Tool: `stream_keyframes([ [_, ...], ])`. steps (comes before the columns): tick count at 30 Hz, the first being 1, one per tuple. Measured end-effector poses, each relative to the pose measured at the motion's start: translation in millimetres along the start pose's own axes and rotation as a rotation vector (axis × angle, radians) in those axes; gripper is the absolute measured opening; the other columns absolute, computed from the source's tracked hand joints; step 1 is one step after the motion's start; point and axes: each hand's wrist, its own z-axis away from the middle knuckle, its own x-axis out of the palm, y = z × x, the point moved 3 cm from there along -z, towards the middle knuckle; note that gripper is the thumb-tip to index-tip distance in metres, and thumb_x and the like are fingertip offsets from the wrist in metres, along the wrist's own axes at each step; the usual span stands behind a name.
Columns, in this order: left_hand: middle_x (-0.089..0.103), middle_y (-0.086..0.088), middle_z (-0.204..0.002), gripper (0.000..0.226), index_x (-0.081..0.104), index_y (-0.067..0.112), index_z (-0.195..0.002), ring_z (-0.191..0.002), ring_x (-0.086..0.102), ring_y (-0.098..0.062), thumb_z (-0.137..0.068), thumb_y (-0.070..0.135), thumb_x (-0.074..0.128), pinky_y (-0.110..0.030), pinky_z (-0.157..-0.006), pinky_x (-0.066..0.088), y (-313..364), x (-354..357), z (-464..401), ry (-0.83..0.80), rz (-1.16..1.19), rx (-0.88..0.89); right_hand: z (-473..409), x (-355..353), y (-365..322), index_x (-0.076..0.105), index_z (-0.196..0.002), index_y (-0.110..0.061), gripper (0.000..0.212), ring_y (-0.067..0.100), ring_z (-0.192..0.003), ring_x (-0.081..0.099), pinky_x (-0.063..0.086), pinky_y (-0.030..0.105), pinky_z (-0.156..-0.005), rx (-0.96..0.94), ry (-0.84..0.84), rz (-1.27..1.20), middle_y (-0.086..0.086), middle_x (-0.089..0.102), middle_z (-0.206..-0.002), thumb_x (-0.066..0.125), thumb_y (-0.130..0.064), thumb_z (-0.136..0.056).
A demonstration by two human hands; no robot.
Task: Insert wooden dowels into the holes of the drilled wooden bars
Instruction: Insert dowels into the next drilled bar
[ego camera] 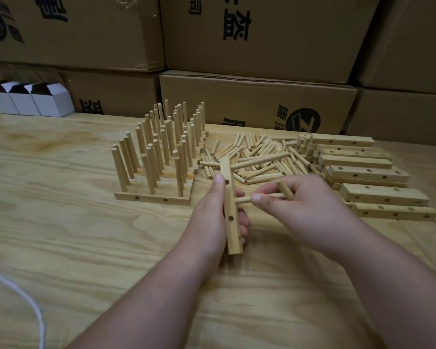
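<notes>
My left hand point(209, 212) grips a drilled wooden bar point(230, 210), held on edge and pointing away from me, with two open holes showing on its upper face. One dowel point(257, 159) sticks out to the right from the bar's far end. My right hand point(295, 210) pinches a second dowel point(243, 199) whose tip meets the bar's right side near its middle. A spare dowel point(285, 190) also lies in that hand. Loose dowels point(259, 152) are heaped beyond the hands.
Finished bars with upright dowels point(161, 152) stand at the centre left. Drilled bars without dowels point(363, 170) are stacked at the right. Small white boxes point(30, 99) sit at the far left, cardboard cartons point(257, 102) line the back, and a white cord point(33, 306) curls at the near left.
</notes>
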Motion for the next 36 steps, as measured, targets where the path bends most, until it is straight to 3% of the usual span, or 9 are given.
stream_keyframes([
  [4,0.065,-0.005,-0.063,0.067,0.071,0.016,-0.093,-0.052,0.060,-0.017,-0.091,0.073,0.036,-0.028,-0.050,0.048,-0.9,0.0,0.4,-0.014,-0.108,0.035,-1.9,-8.9,-3.4,0.073,-0.094,-0.046,0.010,-0.021,-0.087,0.056,0.043,0.020,-0.068,-0.033,0.070,0.042,-0.033,0.068,-0.092,0.076,-0.046,-0.084],
  [9,0.067,0.001,-0.061,0.058,0.074,0.033,-0.080,-0.055,0.063,-0.012,-0.084,0.077,0.036,-0.033,-0.061,0.047,-2.7,-5.2,-2.1,0.113,-0.162,0.022,-0.6,-11.8,-9.1,0.051,-0.120,-0.055,0.060,-0.006,-0.085,0.066,0.054,0.025,-0.066,-0.058,0.114,-0.051,-0.020,0.067,-0.098,0.077,-0.063,-0.066],
  [13,0.064,-0.001,-0.058,0.060,0.070,0.023,-0.084,-0.047,0.057,-0.014,-0.099,0.069,0.035,-0.034,-0.060,0.046,0.5,-5.8,-3.9,0.159,-0.042,0.015,-0.3,-17.1,-8.6,0.066,-0.094,-0.040,0.024,0.010,-0.060,0.055,0.045,0.026,-0.052,-0.050,0.212,-0.349,-0.009,0.062,-0.076,0.055,-0.061,-0.092],
  [16,0.062,-0.004,-0.057,0.059,0.068,0.021,-0.089,-0.045,0.056,-0.016,-0.101,0.066,0.031,-0.031,-0.050,0.047,3.4,-3.8,-2.8,0.154,0.023,0.020,0.0,-18.8,-7.4,0.068,-0.080,-0.023,0.057,0.018,-0.069,0.057,0.049,0.034,-0.064,-0.014,0.219,-0.378,0.003,0.059,-0.077,0.034,-0.067,-0.093],
  [19,0.058,-0.004,-0.058,0.060,0.075,0.027,-0.093,-0.045,0.054,-0.015,-0.102,0.066,0.029,-0.029,-0.045,0.046,6.5,-2.0,-1.1,0.132,0.126,0.025,1.7,-16.1,-9.0,0.065,-0.074,-0.022,0.069,0.011,-0.053,0.048,0.044,0.030,-0.052,0.005,0.137,-0.289,-0.002,0.051,-0.061,0.027,-0.077,-0.090],
  [24,0.050,-0.004,-0.056,0.061,0.074,0.030,-0.086,-0.042,0.045,-0.014,-0.104,0.063,0.026,-0.026,-0.040,0.037,10.6,-1.7,1.1,0.124,0.213,0.022,6.4,-7.4,-17.4,0.067,-0.075,-0.026,0.039,0.011,-0.051,0.053,0.048,0.027,-0.051,-0.015,-0.144,-0.202,-0.003,0.061,-0.060,0.052,-0.052,-0.098],
  [27,0.050,0.000,-0.056,0.060,0.072,0.032,-0.077,-0.042,0.044,-0.012,-0.105,0.061,0.028,-0.025,-0.038,0.033,9.7,-2.6,1.1,0.135,0.234,0.008,9.6,-3.7,-23.0,0.074,-0.084,-0.028,0.012,0.008,-0.056,0.058,0.052,0.022,-0.055,-0.071,-0.232,-0.158,-0.001,0.072,-0.072,0.073,-0.039,-0.086],
  [31,0.049,0.001,-0.057,0.054,0.063,0.022,-0.089,-0.043,0.044,-0.012,-0.104,0.061,0.029,-0.024,-0.039,0.031,7.7,-4.3,-0.5,0.151,0.237,-0.009,9.5,-4.0,-23.0,0.078,-0.086,-0.030,0.020,-0.001,-0.058,0.058,0.049,0.019,-0.058,-0.065,-0.220,-0.150,-0.011,0.070,-0.070,0.083,-0.040,-0.069],
  [36,0.046,0.002,-0.055,0.052,0.060,0.021,-0.088,-0.041,0.040,-0.011,-0.103,0.062,0.032,-0.023,-0.038,0.029,6.7,-4.4,-0.5,0.158,0.257,-0.038,9.9,0.0,-22.9,0.079,-0.084,-0.034,0.009,-0.005,-0.066,0.062,0.049,0.011,-0.060,-0.106,-0.205,-0.090,-0.014,0.072,-0.075,0.084,-0.032,-0.077],
])
